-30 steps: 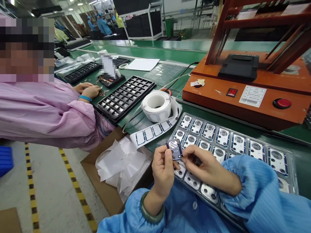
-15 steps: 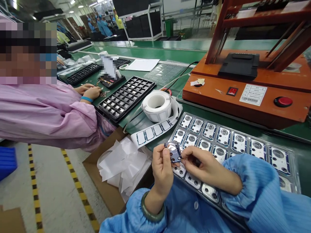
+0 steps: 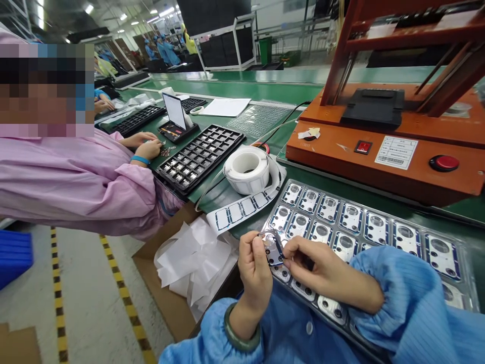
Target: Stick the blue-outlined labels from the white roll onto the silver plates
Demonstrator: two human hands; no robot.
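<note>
My left hand point(image 3: 256, 268) is closed, pinching a small silvery metal plate point(image 3: 272, 253) with a round window and dark holes between thumb and fingers. A thin dark blue adhesive frame point(image 3: 280, 246) runs along the plate's right side. My right hand point(image 3: 314, 263) has its thumb and forefinger pinched at that edge, on the dark frame; its other fingers are curled. Below both hands lies a clear plastic tray point(image 3: 472, 283) of similar plates, each edged in dark blue. To the left, a roll of white label tape point(image 3: 246, 169) trails a strip of dark-outlined frames point(image 3: 242, 207).
An orange press machine point(image 3: 341, 156) with red buttons stands behind the tray. A cardboard box point(image 3: 159, 288) of crumpled white liner point(image 3: 197, 263) is left of my lap. A black compartment tray point(image 3: 200, 156) lies near a co-worker in a pink sleeve point(image 3: 83, 177).
The dark frame at the plate's right edge now shows as a curved band, and the plate is tilted slightly differently. Both hands keep their pinch. The view has shifted a little.
</note>
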